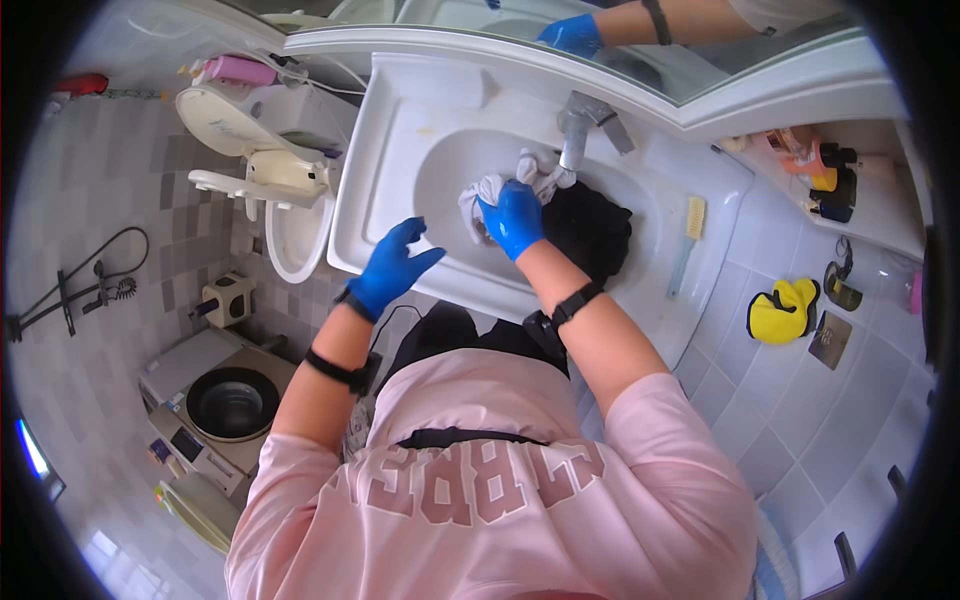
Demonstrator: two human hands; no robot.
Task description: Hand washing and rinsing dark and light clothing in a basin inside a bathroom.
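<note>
One right grip [514, 218] clutches cloth [489, 187]; left grip [390, 270] spread.

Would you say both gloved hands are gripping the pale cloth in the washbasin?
No, only the right hand grips the pale cloth; the left hand is open, apart from it.

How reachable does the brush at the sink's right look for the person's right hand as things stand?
Probably within reach, yes: the brush lies uncovered on the sink, with the black cloth lying low between. The right hand grips the pale cloth, though, and would likely have to release it first.
</note>
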